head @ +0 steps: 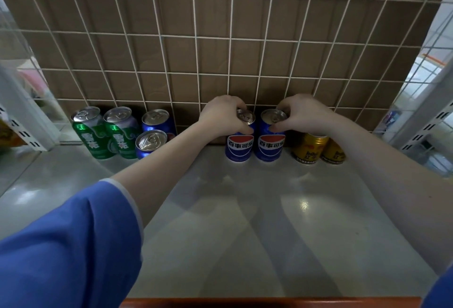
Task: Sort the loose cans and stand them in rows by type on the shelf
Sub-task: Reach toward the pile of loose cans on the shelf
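Hands grip two of four blue cans (pixel 239 147), left hand (pixel 221 116), right hand (pixel 302 115); two green cans (pixel 92 133), two gold cans (pixel 310 150).

A shop: drink cans (pixel 240 145) on a wire-backed display shelf (pixel 245 209).

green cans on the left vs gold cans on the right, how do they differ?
The green cans are green with white script; the gold cans are yellow-gold with dark print. The green cans look taller, the gold cans squatter. The green cans' silver tops show fully; the gold cans sit partly under the right hand. Both pairs stand upright by the back grid.
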The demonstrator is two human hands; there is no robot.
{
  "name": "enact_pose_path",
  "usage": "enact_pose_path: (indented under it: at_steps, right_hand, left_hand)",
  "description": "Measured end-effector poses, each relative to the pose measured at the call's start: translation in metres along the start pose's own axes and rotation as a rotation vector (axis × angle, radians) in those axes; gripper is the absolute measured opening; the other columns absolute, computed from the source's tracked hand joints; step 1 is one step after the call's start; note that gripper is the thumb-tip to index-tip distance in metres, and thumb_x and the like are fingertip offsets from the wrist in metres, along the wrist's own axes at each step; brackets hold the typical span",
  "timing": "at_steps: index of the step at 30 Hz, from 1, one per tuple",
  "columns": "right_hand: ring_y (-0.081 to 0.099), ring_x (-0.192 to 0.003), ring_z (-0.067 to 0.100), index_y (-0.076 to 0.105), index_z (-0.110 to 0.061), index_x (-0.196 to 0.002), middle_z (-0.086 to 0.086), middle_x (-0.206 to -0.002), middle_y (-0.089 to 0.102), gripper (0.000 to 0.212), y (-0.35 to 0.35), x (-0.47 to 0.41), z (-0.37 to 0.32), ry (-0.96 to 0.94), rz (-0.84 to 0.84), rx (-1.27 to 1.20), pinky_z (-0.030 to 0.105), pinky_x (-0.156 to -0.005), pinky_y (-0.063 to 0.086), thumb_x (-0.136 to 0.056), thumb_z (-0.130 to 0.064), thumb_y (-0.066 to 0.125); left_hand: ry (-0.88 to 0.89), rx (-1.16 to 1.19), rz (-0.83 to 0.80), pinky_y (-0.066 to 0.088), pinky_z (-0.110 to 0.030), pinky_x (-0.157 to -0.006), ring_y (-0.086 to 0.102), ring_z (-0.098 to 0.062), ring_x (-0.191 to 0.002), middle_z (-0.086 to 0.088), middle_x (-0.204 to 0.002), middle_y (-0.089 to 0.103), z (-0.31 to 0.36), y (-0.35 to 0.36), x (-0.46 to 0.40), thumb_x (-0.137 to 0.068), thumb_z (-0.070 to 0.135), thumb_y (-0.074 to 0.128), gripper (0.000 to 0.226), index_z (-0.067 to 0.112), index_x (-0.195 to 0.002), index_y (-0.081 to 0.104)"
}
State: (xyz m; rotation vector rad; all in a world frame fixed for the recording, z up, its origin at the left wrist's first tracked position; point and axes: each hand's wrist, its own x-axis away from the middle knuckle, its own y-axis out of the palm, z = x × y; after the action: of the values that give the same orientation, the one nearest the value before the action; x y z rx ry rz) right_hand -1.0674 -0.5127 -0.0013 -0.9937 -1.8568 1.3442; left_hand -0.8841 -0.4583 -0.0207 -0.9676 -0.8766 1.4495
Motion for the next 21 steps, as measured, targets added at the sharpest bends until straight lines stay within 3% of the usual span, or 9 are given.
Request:
enact_pose_path:
  at_steps: [9,13,16,21]
  right_hand:
    - [0.059,-0.090,0.018,0.059,-0.012,-0.116,0.005,-0.106,0.063,0.052,-0.002,0.000,0.007,0.016,-0.031,-0.032,0.034,-0.077,0.053,-0.075,-0.040,0.074]
    - [0.058,-0.091,0.019,0.059,-0.011,-0.118,0.005,-0.106,0.062,0.054,-0.003,-0.002,0.004,0.009,-0.055,0.026,0.035,-0.077,0.053,-0.075,-0.041,0.074]
    - [0.056,-0.099,0.020,0.055,-0.013,-0.126,0.006,-0.116,0.060,0.060,-0.004,-0.002,0.000,-0.029,-0.045,0.049,0.035,-0.081,0.052,-0.078,-0.045,0.070]
    - [0.050,-0.117,0.024,0.048,-0.014,-0.135,0.009,-0.133,0.052,0.060,-0.001,-0.008,-0.021,-0.162,0.029,0.108,0.035,-0.092,0.044,-0.086,-0.045,0.061]
  left_hand:
    - [0.011,0.031,-0.051,0.045,-0.028,-0.076,0.053,-0.020,-0.112,-0.003,-0.129,0.054,0.006,0.002,-0.002,-0.073,0.040,0.075,0.065,0.018,-0.130,0.052]
    - [0.043,0.001,-0.123,0.046,-0.031,-0.087,0.049,-0.022,-0.117,-0.006,-0.130,0.051,0.000,-0.002,0.000,-0.072,0.039,0.077,0.073,0.018,-0.134,0.046]
    - [0.057,-0.029,-0.164,0.041,-0.032,-0.096,0.044,-0.023,-0.125,-0.007,-0.139,0.046,-0.012,-0.015,0.007,-0.077,0.036,0.073,0.075,0.015,-0.141,0.038]
    - [-0.030,-0.166,-0.074,0.040,-0.037,-0.103,0.043,-0.025,-0.129,-0.008,-0.144,0.042,-0.054,-0.051,0.023,-0.086,0.033,0.064,0.067,0.017,-0.144,0.034]
